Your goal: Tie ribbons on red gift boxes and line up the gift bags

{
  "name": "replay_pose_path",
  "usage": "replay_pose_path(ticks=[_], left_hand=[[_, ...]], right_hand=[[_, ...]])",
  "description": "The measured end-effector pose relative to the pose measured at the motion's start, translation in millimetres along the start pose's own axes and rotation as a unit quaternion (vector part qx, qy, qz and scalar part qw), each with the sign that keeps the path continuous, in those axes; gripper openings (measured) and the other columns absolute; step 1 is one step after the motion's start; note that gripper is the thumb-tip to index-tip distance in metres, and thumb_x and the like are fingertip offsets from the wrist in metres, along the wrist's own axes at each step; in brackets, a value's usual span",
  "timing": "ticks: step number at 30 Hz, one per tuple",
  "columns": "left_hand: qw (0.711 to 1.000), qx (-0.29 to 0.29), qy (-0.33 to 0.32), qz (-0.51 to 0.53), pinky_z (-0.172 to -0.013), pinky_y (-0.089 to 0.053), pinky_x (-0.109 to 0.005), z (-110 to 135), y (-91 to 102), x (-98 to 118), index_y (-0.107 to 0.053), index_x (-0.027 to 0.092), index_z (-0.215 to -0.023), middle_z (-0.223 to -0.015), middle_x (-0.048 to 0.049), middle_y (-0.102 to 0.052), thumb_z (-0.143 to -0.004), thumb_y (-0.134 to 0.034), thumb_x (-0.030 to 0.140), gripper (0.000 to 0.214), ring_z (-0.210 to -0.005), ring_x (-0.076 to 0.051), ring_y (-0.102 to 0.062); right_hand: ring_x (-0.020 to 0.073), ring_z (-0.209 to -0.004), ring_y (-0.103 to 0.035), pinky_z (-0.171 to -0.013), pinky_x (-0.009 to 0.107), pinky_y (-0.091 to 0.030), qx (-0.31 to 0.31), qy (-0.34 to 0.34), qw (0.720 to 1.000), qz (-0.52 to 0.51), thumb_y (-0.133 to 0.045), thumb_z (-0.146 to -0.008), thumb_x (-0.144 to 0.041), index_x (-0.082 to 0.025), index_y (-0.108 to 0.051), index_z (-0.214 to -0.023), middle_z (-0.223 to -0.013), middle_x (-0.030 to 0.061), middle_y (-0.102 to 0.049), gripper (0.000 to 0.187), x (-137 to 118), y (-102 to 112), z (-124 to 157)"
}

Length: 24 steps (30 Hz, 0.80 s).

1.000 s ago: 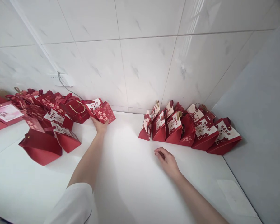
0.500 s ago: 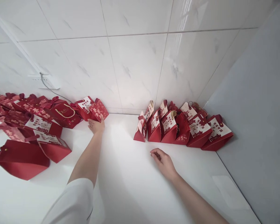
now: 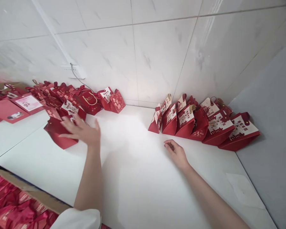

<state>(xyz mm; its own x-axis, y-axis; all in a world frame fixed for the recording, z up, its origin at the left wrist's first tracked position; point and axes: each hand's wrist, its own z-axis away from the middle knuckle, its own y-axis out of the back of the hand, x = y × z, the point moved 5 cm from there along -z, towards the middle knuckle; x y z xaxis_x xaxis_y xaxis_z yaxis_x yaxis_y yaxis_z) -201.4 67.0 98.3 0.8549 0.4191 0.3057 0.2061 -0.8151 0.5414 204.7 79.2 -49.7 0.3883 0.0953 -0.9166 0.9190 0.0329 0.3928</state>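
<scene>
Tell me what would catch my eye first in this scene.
Bright red gift bags stand out against the white: a neat row along the tiled wall at right, and a jumbled heap at left. The person's left hand, spread open, hovers at a red bag on the heap's near edge. The right hand rests on the white counter.

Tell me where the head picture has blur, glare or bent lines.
Head view: the left hand is blurred, its fingers smeared over a red bag; the right hand is sharp. Head view: a bright patch washes out the white table, and a pale streak of glare lies on the wall tiles. Head view: the tile joints slant and fan outward.
</scene>
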Motion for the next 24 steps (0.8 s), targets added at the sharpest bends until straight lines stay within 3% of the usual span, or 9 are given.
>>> replay_pose_path(ticks=[3, 6, 9, 13, 19, 22, 24], left_hand=[[0.992, 0.06, 0.107, -0.017, -0.11, 0.003, -0.077, -16, 31.6, -47, -0.033, 0.023, -0.146, -0.164, -0.0191, -0.006, -0.082, -0.057, 0.064, 0.08, -0.15, -0.046, -0.002], [0.985, 0.019, 0.168, -0.018, -0.103, 0.004, -0.082, -15, 23.8, -76, -0.053, 0.018, -0.128, -0.163, -0.0209, -0.002, -0.077, -0.06, 0.068, 0.072, -0.146, -0.054, 0.001], [0.98, -0.019, 0.195, -0.015, -0.102, 0.006, -0.081, -8, 2.9, -83, -0.054, 0.013, -0.125, -0.162, -0.0259, 0.002, -0.073, -0.064, 0.07, 0.078, -0.146, -0.055, 0.003], [0.979, 0.009, 0.204, 0.012, -0.105, 0.003, -0.079, -4, -14.0, -81, -0.048, 0.012, -0.133, -0.161, -0.0287, 0.003, -0.071, -0.065, 0.072, 0.088, -0.147, -0.053, 0.002], [0.97, 0.041, 0.232, 0.065, -0.108, 0.007, -0.076, 1, -33.8, -105, -0.067, 0.017, -0.107, -0.154, -0.0176, -0.029, -0.082, -0.061, 0.041, 0.035, -0.148, -0.044, -0.013], [0.963, 0.056, 0.244, 0.099, -0.113, 0.008, -0.07, 2, -40.0, -120, -0.069, 0.016, -0.098, -0.146, -0.0163, -0.035, -0.085, -0.058, 0.036, 0.026, -0.143, -0.039, -0.026], [0.96, 0.054, 0.239, 0.133, -0.116, 0.008, -0.065, 3, -42.7, -125, -0.066, 0.013, -0.1, -0.146, -0.0171, -0.03, -0.088, -0.054, 0.036, 0.028, -0.142, -0.038, -0.024]], right_hand=[[0.0218, -0.084, -0.065, -0.079, 0.034, -0.049, -0.004, -0.001, 1.0, 0.0, -0.052, -0.089, -0.045, -0.024, -0.063, -0.098, -0.092, 0.0039, -0.072, 0.025, 2, -1, 1], [0.0212, -0.083, -0.065, -0.079, 0.033, -0.048, -0.005, 0.003, 1.0, 0.006, -0.052, -0.089, -0.045, -0.024, -0.064, -0.097, -0.091, 0.0034, -0.071, 0.025, 4, -1, 1], [0.0206, -0.082, -0.065, -0.078, 0.032, -0.048, -0.007, 0.005, 1.0, 0.01, -0.052, -0.089, -0.044, -0.024, -0.064, -0.097, -0.091, 0.003, -0.072, 0.025, 4, -2, 0], [0.0207, -0.083, -0.065, -0.078, 0.032, -0.047, -0.007, 0.006, 1.0, 0.011, -0.051, -0.089, -0.043, -0.024, -0.064, -0.096, -0.091, 0.0028, -0.072, 0.024, 3, -2, -1], [0.0221, -0.083, -0.065, -0.079, 0.034, -0.047, -0.007, 0.007, 1.0, 0.009, -0.051, -0.089, -0.044, -0.023, -0.064, -0.096, -0.091, 0.0039, -0.072, 0.025, 0, -2, 0], [0.0224, -0.084, -0.065, -0.079, 0.034, -0.047, -0.008, 0.008, 1.0, 0.006, -0.051, -0.089, -0.044, -0.023, -0.064, -0.096, -0.091, 0.0043, -0.072, 0.025, 0, -2, 0], [0.0224, -0.085, -0.066, -0.08, 0.034, -0.047, -0.009, 0.009, 1.0, 0.006, -0.051, -0.089, -0.044, -0.023, -0.064, -0.096, -0.091, 0.0042, -0.072, 0.025, 1, -2, 0]])
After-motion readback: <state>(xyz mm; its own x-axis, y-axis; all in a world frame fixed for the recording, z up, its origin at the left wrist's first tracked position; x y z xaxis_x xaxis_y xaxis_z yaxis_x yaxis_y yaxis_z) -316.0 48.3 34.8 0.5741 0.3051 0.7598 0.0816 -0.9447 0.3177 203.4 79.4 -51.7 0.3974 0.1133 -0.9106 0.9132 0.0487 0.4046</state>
